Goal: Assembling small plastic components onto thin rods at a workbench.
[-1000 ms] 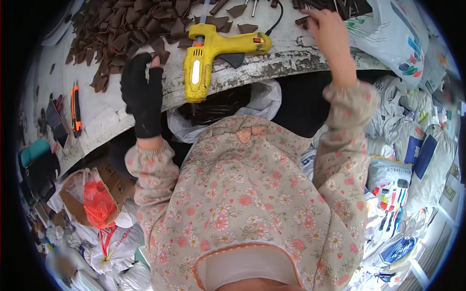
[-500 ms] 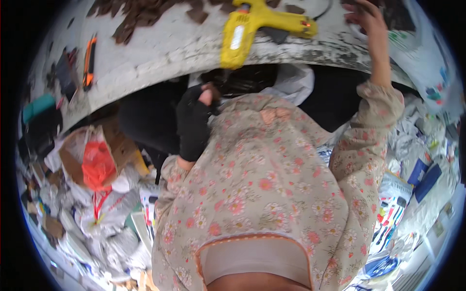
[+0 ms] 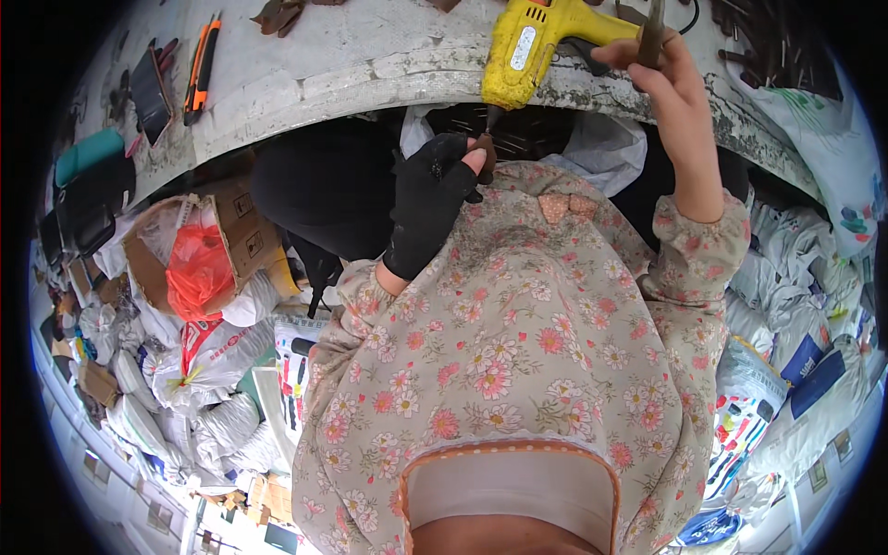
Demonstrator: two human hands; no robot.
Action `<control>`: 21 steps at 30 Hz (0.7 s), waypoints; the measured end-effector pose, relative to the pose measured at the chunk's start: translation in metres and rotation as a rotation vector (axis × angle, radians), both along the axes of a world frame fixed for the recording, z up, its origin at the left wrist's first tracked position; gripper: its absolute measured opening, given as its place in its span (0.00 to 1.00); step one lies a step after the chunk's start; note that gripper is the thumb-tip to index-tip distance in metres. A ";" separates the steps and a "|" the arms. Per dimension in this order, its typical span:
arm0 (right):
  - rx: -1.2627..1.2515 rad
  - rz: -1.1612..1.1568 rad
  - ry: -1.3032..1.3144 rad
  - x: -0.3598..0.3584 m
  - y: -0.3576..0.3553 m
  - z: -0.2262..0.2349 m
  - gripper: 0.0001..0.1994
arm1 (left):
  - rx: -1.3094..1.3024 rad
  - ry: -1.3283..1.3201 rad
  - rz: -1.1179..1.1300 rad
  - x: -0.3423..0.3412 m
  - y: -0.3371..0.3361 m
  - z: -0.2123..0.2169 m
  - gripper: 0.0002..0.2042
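Left hand (image 3: pixel 427 202) (black-gloved) pinching brown piece (image 3: pixel 486 155) at thumb tip; right hand (image 3: pixel 683 104) pinching brown rod (image 3: pixel 651 39).

Small brown piece (image 3: pixel 486 162) gripped in black-gloved left hand (image 3: pixel 430 199), just below yellow glue gun (image 3: pixel 541 39). Slim brown piece (image 3: pixel 651 44) held upright in bare right hand (image 3: pixel 681 91). Orange-black cutter (image 3: pixel 203 72) laid on tabletop (image 3: pixel 305 74).
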State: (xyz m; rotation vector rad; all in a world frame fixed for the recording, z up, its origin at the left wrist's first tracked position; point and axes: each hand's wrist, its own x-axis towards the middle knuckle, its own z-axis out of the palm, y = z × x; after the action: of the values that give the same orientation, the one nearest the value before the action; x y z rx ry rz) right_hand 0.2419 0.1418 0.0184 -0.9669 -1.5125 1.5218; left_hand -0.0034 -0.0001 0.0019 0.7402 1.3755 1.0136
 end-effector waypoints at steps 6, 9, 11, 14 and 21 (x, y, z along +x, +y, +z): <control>0.491 -0.227 -0.951 -0.052 -0.015 0.042 0.24 | 0.023 0.005 0.005 0.003 0.005 0.000 0.11; 0.536 -0.196 -1.230 -0.055 -0.015 0.042 0.33 | 0.007 -0.033 0.047 0.007 0.006 0.003 0.12; 0.605 -0.199 -1.284 -0.049 -0.011 0.035 0.33 | -0.036 -0.062 0.021 0.006 0.007 0.004 0.12; 0.589 -0.117 -1.193 -0.038 -0.004 0.031 0.32 | -0.069 -0.108 0.061 0.008 0.006 0.003 0.12; 0.567 -0.100 -1.137 -0.036 -0.001 0.030 0.29 | -0.019 -0.116 0.089 0.008 0.001 -0.004 0.13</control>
State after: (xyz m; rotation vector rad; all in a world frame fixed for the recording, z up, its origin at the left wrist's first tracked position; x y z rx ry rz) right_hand 0.2059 0.1406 0.0481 -1.5990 -2.3970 0.3030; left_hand 0.0050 0.0012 -0.0021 0.6005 1.3253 1.0952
